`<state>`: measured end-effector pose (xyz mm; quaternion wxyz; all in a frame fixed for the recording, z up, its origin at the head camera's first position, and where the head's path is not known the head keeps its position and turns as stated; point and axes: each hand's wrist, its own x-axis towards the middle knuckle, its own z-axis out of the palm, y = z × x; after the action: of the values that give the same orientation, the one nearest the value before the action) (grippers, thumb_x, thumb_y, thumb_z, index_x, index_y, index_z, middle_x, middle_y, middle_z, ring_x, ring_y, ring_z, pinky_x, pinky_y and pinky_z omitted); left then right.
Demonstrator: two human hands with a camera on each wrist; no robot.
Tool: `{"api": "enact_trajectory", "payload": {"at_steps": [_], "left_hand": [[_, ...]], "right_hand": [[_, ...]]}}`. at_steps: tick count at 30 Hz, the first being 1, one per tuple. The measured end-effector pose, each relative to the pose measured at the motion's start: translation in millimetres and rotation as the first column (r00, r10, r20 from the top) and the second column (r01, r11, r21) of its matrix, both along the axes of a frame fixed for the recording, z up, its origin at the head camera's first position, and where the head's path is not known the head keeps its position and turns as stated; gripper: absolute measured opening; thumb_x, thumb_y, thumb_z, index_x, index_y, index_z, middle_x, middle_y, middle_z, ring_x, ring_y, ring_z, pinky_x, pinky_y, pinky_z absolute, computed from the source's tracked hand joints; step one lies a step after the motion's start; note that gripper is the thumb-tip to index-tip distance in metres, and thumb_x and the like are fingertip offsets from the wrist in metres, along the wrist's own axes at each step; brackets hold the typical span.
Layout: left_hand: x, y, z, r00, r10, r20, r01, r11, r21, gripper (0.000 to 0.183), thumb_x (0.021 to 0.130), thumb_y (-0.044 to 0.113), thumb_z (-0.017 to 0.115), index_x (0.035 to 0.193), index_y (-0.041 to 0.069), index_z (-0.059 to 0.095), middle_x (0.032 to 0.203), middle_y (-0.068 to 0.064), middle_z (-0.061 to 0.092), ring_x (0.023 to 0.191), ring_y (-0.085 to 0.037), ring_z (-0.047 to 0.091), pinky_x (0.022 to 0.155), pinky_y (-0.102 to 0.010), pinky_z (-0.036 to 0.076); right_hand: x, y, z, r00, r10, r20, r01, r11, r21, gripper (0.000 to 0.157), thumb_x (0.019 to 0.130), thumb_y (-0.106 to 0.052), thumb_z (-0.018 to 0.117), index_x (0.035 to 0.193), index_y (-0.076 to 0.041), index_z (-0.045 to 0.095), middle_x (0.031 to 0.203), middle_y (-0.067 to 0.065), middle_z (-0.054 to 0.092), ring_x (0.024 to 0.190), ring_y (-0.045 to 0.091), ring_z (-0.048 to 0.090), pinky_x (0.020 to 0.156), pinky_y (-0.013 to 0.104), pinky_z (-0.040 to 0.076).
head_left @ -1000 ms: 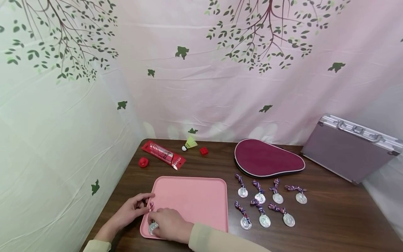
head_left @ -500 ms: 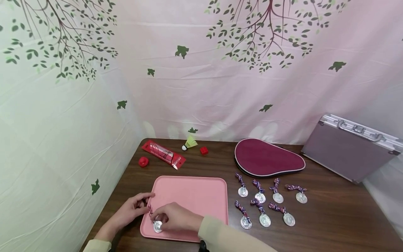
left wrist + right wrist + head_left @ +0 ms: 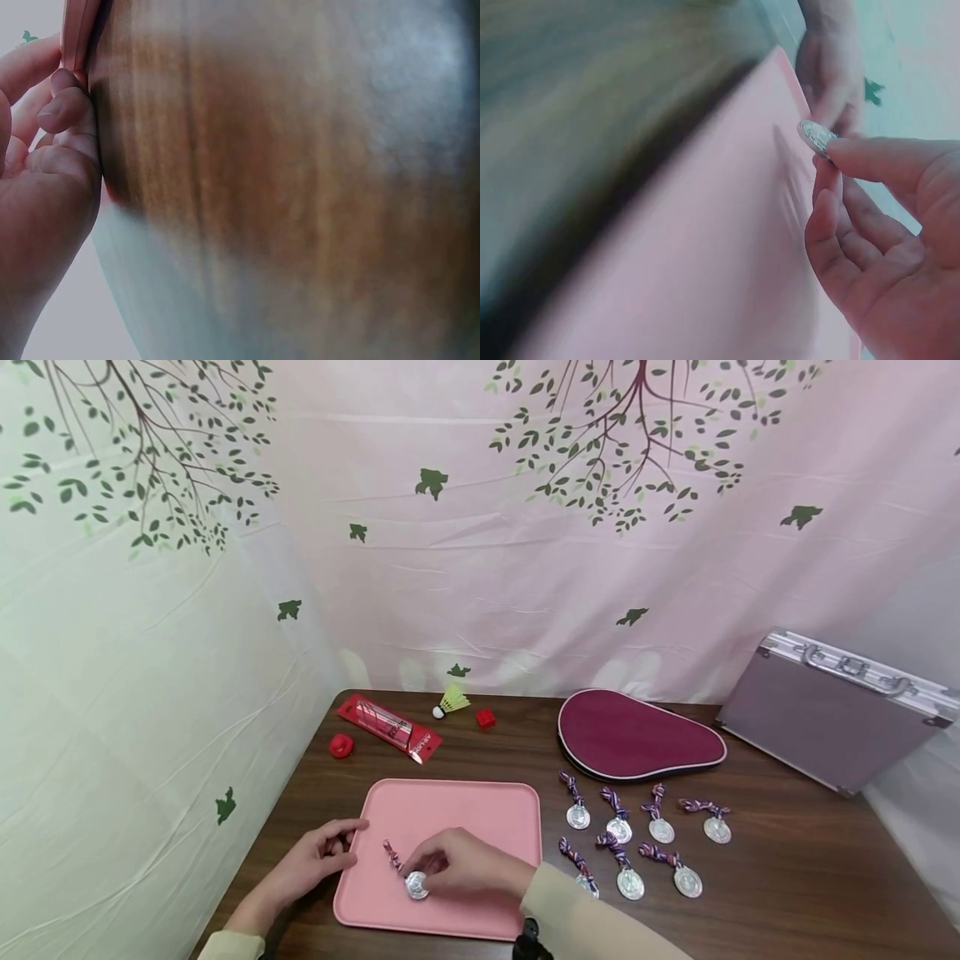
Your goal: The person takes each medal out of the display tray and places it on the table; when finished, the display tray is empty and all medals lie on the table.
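Note:
My right hand (image 3: 472,864) pinches a silver medal (image 3: 416,885) between thumb and fingertips, over the left half of the pink tray (image 3: 465,802). A knotted striped ribbon (image 3: 392,856) trails from the medal toward the upper left. In the right wrist view the medal (image 3: 817,137) shows edge-on at the fingertips, above the tray surface. My left hand (image 3: 318,856) rests at the tray's left edge, index finger and thumb touching the rim. The left wrist view shows the thumb and fingers of that hand (image 3: 52,150) against the tray rim (image 3: 79,34).
Right of the tray lie several silver medals (image 3: 631,884) with knotted ribbons, in two rows. Behind stand a maroon paddle case (image 3: 637,735) and a grey metal briefcase (image 3: 825,718). A red packet (image 3: 386,727), shuttlecock (image 3: 452,702), red block (image 3: 485,718) and small red object (image 3: 341,745) lie back left.
My right hand has carried the medal rightward from the tray's lower left corner, its ribbon following. My left hand stays at the tray's left edge.

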<state>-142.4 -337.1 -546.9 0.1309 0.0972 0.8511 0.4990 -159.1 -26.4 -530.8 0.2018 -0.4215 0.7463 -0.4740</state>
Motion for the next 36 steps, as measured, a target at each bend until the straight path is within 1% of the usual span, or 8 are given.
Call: {"api": "enact_trajectory", "payload": {"at_steps": [8, 12, 17, 21, 26, 30, 32, 36], "left_hand": [[1.9, 1.2, 2.7, 1.000, -0.005, -0.005, 0.005, 0.999, 0.038, 0.045, 0.086, 0.013, 0.071, 0.129, 0.011, 0.057, 0.110, -0.016, 0.052, 0.077, -0.017, 0.048, 0.063, -0.024, 0.042], [2.0, 1.2, 2.3, 1.000, -0.006, -0.006, 0.007, 0.999, 0.036, 0.046, 0.086, 0.014, 0.071, 0.129, 0.012, 0.056, 0.110, -0.015, 0.053, 0.077, -0.016, 0.048, 0.064, -0.024, 0.042], [2.4, 0.7, 0.8, 1.000, -0.011, -0.008, 0.011, 0.999, 0.031, 0.046, 0.086, 0.015, 0.070, 0.129, 0.011, 0.056, 0.109, -0.016, 0.054, 0.075, -0.015, 0.048, 0.062, -0.025, 0.042], [2.1, 0.4, 0.4, 1.000, -0.008, -0.002, 0.008, 0.999, 0.034, 0.046, 0.086, 0.015, 0.070, 0.129, 0.011, 0.056, 0.110, -0.016, 0.054, 0.075, -0.016, 0.048, 0.062, -0.025, 0.042], [0.3, 0.1, -0.8, 1.000, 0.010, 0.021, -0.009, 1.000, -0.004, 0.045, 0.086, 0.016, 0.071, 0.129, 0.014, 0.057, 0.109, -0.014, 0.053, 0.076, -0.017, 0.049, 0.063, -0.026, 0.042], [0.0, 0.3, -1.2, 1.000, -0.002, 0.003, 0.002, 1.000, 0.009, 0.045, 0.086, 0.016, 0.070, 0.129, 0.012, 0.057, 0.109, -0.015, 0.053, 0.076, -0.017, 0.049, 0.063, -0.026, 0.042], [0.4, 0.5, -0.9, 1.000, -0.006, -0.003, 0.006, 1.000, 0.020, 0.046, 0.086, 0.015, 0.071, 0.129, 0.012, 0.057, 0.109, -0.015, 0.053, 0.075, -0.017, 0.048, 0.063, -0.025, 0.042], [0.8, 0.3, -0.2, 1.000, -0.003, -0.004, 0.003, 1.000, 0.030, 0.046, 0.085, 0.016, 0.071, 0.129, 0.011, 0.057, 0.109, -0.016, 0.053, 0.075, -0.016, 0.049, 0.062, -0.025, 0.043]], "right_hand": [[-10.7, 56.1, 2.0, 1.000, -0.011, 0.027, 0.013, 0.997, -0.073, 0.026, 0.081, -0.001, 0.071, 0.105, -0.012, 0.072, 0.092, -0.002, 0.070, 0.079, 0.007, 0.062, 0.069, 0.023, 0.051], [-9.8, 88.2, 5.7, 0.998, -0.029, 0.049, 0.034, 0.995, -0.090, 0.027, 0.081, -0.001, 0.071, 0.107, -0.009, 0.070, 0.094, 0.005, 0.069, 0.080, 0.013, 0.063, 0.068, 0.025, 0.051], [-6.1, 129.1, 12.1, 0.999, -0.047, 0.018, 0.048, 0.994, -0.099, 0.027, 0.082, 0.002, 0.069, 0.109, -0.003, 0.068, 0.091, 0.012, 0.067, 0.075, 0.021, 0.063, 0.064, 0.028, 0.052], [-8.1, 163.0, 14.3, 0.999, -0.052, 0.009, 0.053, 0.989, -0.136, 0.027, 0.085, -0.001, 0.068, 0.112, -0.003, 0.066, 0.096, 0.012, 0.066, 0.076, 0.020, 0.065, 0.064, 0.031, 0.053], [-10.9, 207.7, 17.0, 0.997, -0.072, 0.008, 0.072, 0.984, -0.161, 0.030, 0.086, -0.001, 0.068, 0.115, -0.003, 0.063, 0.105, 0.012, 0.064, 0.079, 0.022, 0.065, 0.065, 0.033, 0.053], [-10.6, 246.3, 14.2, 0.995, -0.100, -0.022, 0.095, 0.983, -0.154, 0.032, 0.086, -0.001, 0.068, 0.117, -0.005, 0.062, 0.109, 0.010, 0.064, 0.082, 0.021, 0.065, 0.069, 0.033, 0.053], [-7.9, 264.9, 12.2, 0.992, -0.120, -0.027, 0.115, 0.981, -0.157, 0.032, 0.086, 0.000, 0.068, 0.117, -0.004, 0.062, 0.110, 0.011, 0.063, 0.084, 0.022, 0.065, 0.070, 0.033, 0.053], [1.7, 301.3, 7.2, 0.984, -0.180, 0.006, 0.179, 0.972, -0.154, 0.031, 0.086, 0.002, 0.066, 0.116, -0.002, 0.061, 0.106, 0.013, 0.064, 0.084, 0.022, 0.066, 0.067, 0.032, 0.053]]}}
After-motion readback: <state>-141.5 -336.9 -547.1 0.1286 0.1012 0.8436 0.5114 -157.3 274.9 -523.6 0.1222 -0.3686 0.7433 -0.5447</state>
